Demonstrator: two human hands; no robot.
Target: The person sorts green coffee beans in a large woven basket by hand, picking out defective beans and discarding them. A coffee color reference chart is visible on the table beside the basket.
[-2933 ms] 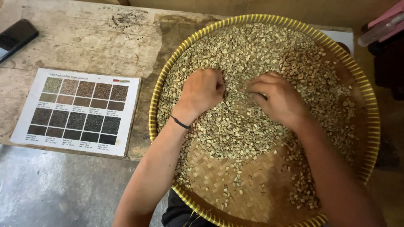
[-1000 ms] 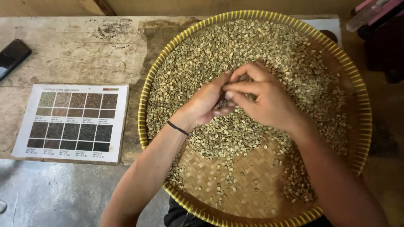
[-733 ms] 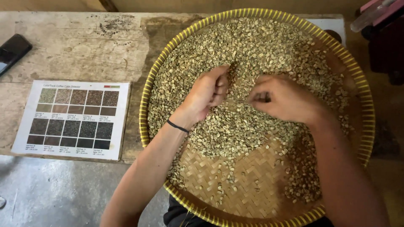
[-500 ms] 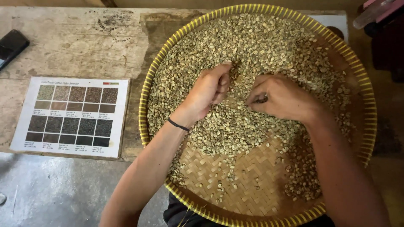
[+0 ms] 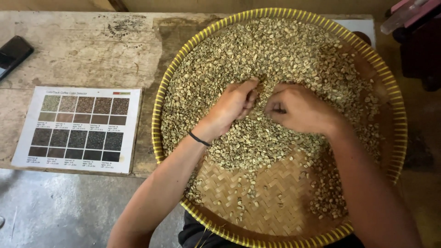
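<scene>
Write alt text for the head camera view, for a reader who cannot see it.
A person's left hand and right hand rest, fingers curled, in pale green coffee beans on a round woven tray with a yellow rim. To its left, a colour chart sheet and a dark phone lie on a worn wooden table.

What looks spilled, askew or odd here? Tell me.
Nothing is spilled: the green beans stay inside the woven tray. Only the colour chart lies slightly askew, and the tray overhangs the wooden table.
</scene>
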